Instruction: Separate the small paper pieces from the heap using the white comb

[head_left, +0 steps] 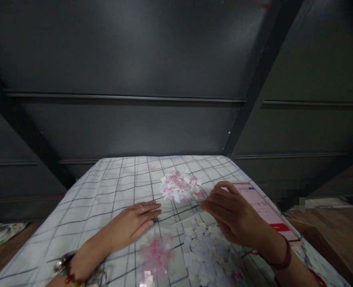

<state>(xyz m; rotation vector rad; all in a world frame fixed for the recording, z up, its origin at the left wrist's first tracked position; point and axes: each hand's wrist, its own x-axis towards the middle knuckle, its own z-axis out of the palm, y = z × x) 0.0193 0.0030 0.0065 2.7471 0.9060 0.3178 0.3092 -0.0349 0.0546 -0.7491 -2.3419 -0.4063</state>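
Observation:
My left hand (134, 223) lies flat on the checked tablecloth with its fingers stretched out, and nothing is in it. Just beyond its fingertips is a heap of small white and pink pieces (179, 185), which look like paper or thin plastic. At the right edge of that heap, my right hand (233, 215) is closed with thumb and fingertips together; whatever they pinch is hidden. Below the right hand spreads a larger pile of white pieces (212, 255). Between my forearms sits a smaller, blurred pink pile (156, 253).
A phone (263, 209) with a lit pink screen lies along the table's right edge, beside my right wrist. The white checked tablecloth (113, 187) covers the table, whose far edge meets a dark panelled wall (134, 127). Wooden flooring (338, 227) shows at the right.

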